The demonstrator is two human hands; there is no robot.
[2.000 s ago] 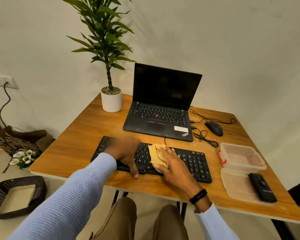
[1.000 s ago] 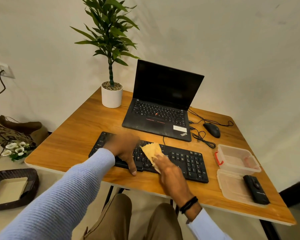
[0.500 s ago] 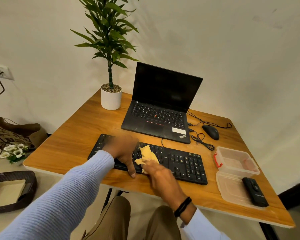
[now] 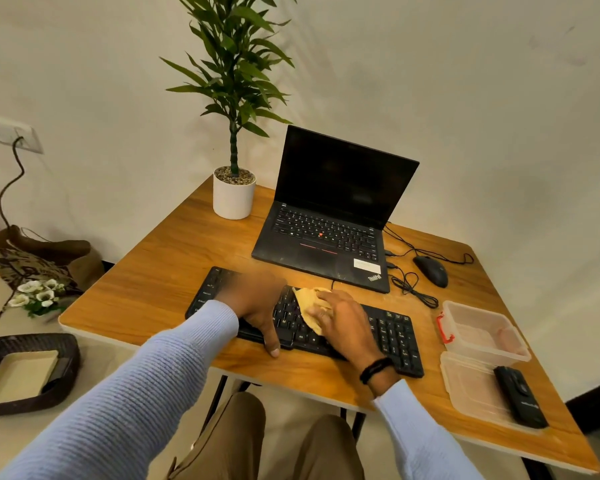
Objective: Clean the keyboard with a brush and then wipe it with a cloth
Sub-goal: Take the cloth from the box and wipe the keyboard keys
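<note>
Your right hand (image 4: 343,323) has slid the cloth (image 4: 307,304) toward the middle of the keyboard (image 4: 392,334), gripping it bunched against the keys. Your left hand (image 4: 257,299) rests on the left half, its fingers too blurred to tell their grip.

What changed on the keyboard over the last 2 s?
The right hand, holding the cloth, wiped left along the keyboard toward the left hand, then back right a little. Left hand stayed resting on the keyboard's left part; laptop and mouse unmoved.
</note>
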